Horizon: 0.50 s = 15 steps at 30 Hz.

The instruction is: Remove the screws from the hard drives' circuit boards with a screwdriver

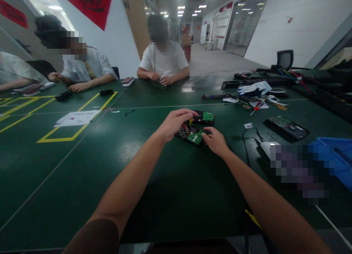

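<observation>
A black hard drive (192, 136) with a green circuit board lies on the dark green table (110, 162), straight ahead of me. My left hand (173, 124) hovers over its far-left end, fingers curled round a small yellow-tipped tool that points down at the drive. My right hand (215, 140) rests on the drive's right edge, fingers bent against it. A second hard drive (205, 117) with a green board lies just behind the first.
A third drive (286, 126) lies to the right, a blue bin (341, 158) at the right edge. Screwdrivers, gloves (254, 87) and cables crowd the far right. Paper (77, 118) sits in a yellow-taped square at left. Several seated people (163, 59) are across the table.
</observation>
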Motion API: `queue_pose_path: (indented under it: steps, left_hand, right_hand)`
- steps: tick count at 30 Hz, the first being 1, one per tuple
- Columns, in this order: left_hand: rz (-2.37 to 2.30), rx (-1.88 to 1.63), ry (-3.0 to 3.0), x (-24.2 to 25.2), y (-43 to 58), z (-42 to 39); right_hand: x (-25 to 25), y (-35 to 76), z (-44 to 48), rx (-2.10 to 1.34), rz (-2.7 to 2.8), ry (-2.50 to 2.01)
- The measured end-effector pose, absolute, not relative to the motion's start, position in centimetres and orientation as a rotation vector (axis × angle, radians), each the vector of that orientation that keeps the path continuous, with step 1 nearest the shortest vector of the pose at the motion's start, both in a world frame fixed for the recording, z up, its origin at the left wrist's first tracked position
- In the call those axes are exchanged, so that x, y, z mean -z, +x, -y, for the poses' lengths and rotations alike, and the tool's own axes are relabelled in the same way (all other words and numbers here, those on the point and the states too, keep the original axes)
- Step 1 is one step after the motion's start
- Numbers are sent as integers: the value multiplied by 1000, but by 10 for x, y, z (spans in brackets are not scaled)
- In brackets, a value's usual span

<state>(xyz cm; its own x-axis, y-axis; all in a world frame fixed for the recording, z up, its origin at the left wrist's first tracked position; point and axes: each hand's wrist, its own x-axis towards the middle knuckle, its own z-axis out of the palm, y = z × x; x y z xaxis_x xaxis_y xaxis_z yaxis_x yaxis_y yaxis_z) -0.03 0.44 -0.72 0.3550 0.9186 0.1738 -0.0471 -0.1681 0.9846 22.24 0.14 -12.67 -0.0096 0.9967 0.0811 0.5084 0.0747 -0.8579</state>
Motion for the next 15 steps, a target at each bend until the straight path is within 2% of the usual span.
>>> queue_pose_path:
  steps: [15]
  left_hand:
    - [-811, -1070, 1328, 5, 4, -1]
  right_hand:
    - [127, 224, -2, -851, 1618, -1531]
